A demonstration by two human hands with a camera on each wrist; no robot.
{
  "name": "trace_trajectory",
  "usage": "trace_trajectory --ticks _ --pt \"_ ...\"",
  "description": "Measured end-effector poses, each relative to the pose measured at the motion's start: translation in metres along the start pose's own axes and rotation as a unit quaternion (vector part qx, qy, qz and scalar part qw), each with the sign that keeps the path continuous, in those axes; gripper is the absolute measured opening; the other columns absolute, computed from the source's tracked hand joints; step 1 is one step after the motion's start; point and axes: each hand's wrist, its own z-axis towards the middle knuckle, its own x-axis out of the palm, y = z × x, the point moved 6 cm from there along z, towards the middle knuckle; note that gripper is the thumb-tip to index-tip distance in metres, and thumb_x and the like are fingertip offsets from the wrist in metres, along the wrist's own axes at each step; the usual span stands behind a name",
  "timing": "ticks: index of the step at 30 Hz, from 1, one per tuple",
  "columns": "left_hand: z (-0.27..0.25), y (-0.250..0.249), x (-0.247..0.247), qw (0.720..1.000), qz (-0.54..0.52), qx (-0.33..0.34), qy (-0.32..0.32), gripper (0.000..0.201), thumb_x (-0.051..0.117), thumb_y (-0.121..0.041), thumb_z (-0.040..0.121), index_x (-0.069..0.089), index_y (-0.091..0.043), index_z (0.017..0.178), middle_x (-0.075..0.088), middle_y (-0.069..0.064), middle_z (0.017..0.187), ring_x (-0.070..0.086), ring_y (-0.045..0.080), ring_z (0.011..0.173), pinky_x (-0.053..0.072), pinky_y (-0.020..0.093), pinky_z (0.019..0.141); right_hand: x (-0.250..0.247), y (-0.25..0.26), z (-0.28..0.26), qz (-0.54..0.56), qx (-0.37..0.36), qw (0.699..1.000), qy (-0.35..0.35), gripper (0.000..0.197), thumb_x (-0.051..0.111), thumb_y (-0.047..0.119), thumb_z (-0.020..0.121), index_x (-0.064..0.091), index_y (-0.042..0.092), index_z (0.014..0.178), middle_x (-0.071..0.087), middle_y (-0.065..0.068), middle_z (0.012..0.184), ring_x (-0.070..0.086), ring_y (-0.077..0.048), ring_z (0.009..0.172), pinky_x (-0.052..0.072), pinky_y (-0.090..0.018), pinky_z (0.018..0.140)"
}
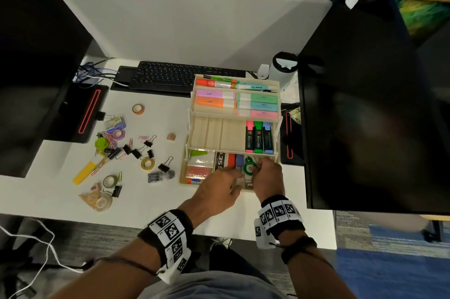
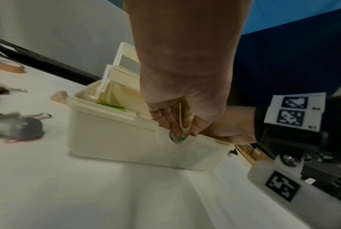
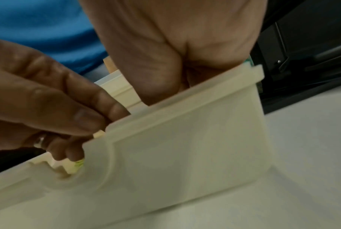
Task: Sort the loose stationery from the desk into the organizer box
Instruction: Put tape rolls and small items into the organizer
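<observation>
Right hand [image 1: 266, 177] fingers curl around a green tape dispenser [image 1: 250, 165] inside the organizer box [image 1: 190, 128]; left hand [image 1: 216, 186] fingers, loosely bent, touch its front rim.

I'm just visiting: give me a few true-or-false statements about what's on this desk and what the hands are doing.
1. Both hands are at the organizer box. True.
2. The right hand holds a green tape dispenser. True.
3. The binder clips lie right of the box. False: they lie left of it.
4. The keyboard is white. False: it is black.
5. The middle tier holds three markers. True.
</observation>
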Motion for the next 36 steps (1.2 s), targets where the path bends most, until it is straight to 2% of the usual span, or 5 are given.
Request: trace_trajectory --ticks 6,12,19,27,36 --pt "-0.026 0.024 -0.015 0.999 -0.013 0.047 -0.002 0.028 0.063 -0.022 0.094 0.066 -0.024 0.122 0.061 -0.013 0.118 0.059 0.006 0.104 0.055 0.028 0.09 -0.016 0.008 -0.015 -0.026 -0.095 0.995 -0.012 0.004 0.064 0.015 0.095 0.062 0.016 0.099 0.068 -0.005 0.096 0.066 -0.021 0.089 0.059 -0.035 0.078" --pt "-0.045 0.053 -0.05 0.996 -0.003 0.05 -0.07 0.028 0.065 -0.017 0.093 0.07 -0.027 0.118 0.065 -0.014 0.121 0.056 0.008 0.114 0.051 0.031 0.098 -0.021 -0.003 -0.02 -0.201 -0.128 0.964 0.117 0.018 0.063 0.026 0.095 0.072 0.021 0.109 0.072 -0.001 0.113 0.067 -0.023 0.105 0.056 -0.034 0.085" --pt "-0.048 0.078 -0.049 1.0 0.019 0.022 -0.012 0.025 0.064 -0.026 0.097 0.068 -0.031 0.122 0.061 -0.019 0.135 0.055 0.002 0.123 0.053 0.03 0.101 -0.015 0.01 -0.012 -0.311 -0.155 0.915 0.204 0.025 0.057 0.026 0.097 0.072 0.033 0.116 0.07 0.001 0.124 0.066 -0.027 0.111 0.052 -0.035 0.091" --pt "-0.045 0.076 -0.045 0.998 0.063 -0.008 0.024 0.025 0.064 -0.021 0.098 0.073 -0.029 0.12 0.067 -0.011 0.133 0.061 0.011 0.121 0.051 0.027 0.099 -0.034 0.019 -0.013 -0.244 -0.172 0.91 0.289 0.02 0.062 0.019 0.095 0.07 0.033 0.084 0.072 0.008 0.101 0.067 -0.016 0.096 0.053 -0.031 0.085" --pt "-0.045 0.073 -0.051 0.999 0.032 0.016 0.026 0.02 0.063 -0.014 0.097 0.075 -0.022 0.111 0.071 -0.01 0.122 0.065 0.014 0.109 0.056 0.033 0.087 -0.019 0.082 -0.034 -0.203 -0.283 0.888 0.3 0.021 0.056 0.014 0.098 0.072 0.026 0.09 0.071 0.008 0.094 0.063 -0.009 0.089 0.053 -0.035 0.082"
